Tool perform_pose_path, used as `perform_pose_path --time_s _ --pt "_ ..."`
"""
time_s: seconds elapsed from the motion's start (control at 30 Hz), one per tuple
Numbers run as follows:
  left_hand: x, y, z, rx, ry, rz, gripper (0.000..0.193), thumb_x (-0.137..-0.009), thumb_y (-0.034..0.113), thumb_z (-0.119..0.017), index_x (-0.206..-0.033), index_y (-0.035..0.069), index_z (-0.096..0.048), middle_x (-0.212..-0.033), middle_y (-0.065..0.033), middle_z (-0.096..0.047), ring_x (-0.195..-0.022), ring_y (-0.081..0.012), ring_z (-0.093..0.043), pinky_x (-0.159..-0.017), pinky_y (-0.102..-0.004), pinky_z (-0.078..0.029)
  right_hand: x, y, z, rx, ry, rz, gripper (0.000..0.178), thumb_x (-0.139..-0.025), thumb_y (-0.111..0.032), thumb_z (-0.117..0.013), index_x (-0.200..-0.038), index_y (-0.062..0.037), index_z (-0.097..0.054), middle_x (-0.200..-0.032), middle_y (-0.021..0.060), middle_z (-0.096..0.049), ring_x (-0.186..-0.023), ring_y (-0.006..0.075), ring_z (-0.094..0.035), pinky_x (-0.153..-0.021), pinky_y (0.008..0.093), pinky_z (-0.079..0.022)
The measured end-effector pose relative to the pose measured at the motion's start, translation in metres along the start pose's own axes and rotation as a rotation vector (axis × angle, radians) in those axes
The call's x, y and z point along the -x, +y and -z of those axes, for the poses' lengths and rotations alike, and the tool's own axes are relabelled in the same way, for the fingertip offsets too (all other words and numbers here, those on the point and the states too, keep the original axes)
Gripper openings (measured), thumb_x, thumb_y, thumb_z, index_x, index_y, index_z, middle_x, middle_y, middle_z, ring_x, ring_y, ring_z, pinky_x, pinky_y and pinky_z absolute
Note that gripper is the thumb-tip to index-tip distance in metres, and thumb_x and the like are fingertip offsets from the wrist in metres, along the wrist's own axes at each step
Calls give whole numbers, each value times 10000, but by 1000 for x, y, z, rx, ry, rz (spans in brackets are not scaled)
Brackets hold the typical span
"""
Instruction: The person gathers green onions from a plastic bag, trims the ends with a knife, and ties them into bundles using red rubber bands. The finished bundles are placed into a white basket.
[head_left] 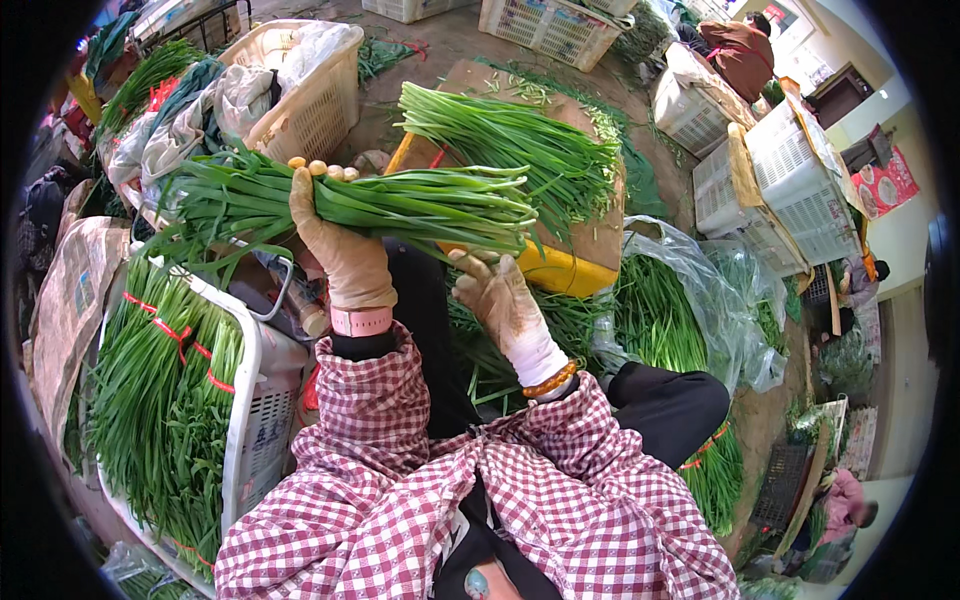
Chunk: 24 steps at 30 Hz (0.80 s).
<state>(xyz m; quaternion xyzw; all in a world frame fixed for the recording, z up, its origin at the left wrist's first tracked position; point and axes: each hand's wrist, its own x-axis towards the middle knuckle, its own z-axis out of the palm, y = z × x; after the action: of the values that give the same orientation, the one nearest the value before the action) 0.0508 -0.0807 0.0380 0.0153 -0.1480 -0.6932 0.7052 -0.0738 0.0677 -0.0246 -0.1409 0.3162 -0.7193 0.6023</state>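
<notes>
My left hand (345,250), in a pale stained glove, is closed round a bunch of garlic chives (430,205). The bunch lies level, leaf tips to the left and pale stalk ends to the right. Just under those stalk ends is my right hand (508,310), also gloved, its fingers curled and drawn together. Whether anything small is pinched in them I cannot make out. Beyond the held bunch, a larger pile of chives (520,145) rests on a yellow-sided board-topped stand (560,270), with cut bits of stalk scattered along its far and right edges.
At my left stands a white crate (250,340) packed with chives tied in red bands. A cream basket (325,100) is farther back. Right of the stand, more chives (655,320) lie in clear plastic (740,310). White crates (800,170) and other people (740,50) are farther off.
</notes>
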Motion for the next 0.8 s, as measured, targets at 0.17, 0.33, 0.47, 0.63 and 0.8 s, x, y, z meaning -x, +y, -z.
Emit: perform_pose_path --time_s 0.17,0.33,0.47,0.63,0.8 --pt "3 -3 6 110 -105 80 140 -940 186 -616 -1050 103 -587 -901 -8 -596 -821 -147 -563 -816 -314 -489 -2 -1 -7 94 -71 189 299 -982 -288 -605 -1193 -78 -566 -1066 97 -672 -779 164 -595 -715 315 -485" --pt "-2 -2 15 163 -157 168 132 -944 216 -611 -1028 115 -598 -895 4 -596 -835 -158 -569 -834 -338 -482 20 -12 0 201 -48 190 237 -983 -223 -598 -1160 -68 -563 -1048 125 -668 -752 184 -571 -713 328 -476" --pt "-4 -6 20 141 -196 232 119 -938 234 -619 -994 130 -609 -882 11 -598 -838 -164 -575 -837 -348 -478 36 -22 14 243 50 128 227 -976 -250 -619 -1088 -53 -601 -932 100 -675 -710 166 -569 -686 309 -482" --pt "0 -8 20 143 -133 214 123 -930 246 -632 -941 124 -616 -878 5 -602 -831 -181 -573 -826 -352 -485 33 -17 6 297 93 48 260 -954 -282 -656 -1058 -45 -632 -807 60 -659 -621 138 -556 -634 291 -475" --pt "3 -7 18 118 -116 178 128 -930 251 -634 -947 125 -617 -878 6 -601 -833 -182 -573 -824 -347 -487 22 -9 -15 239 46 69 301 -954 -277 -656 -1080 -6 -624 -719 35 -619 -572 128 -513 -586 278 -436"
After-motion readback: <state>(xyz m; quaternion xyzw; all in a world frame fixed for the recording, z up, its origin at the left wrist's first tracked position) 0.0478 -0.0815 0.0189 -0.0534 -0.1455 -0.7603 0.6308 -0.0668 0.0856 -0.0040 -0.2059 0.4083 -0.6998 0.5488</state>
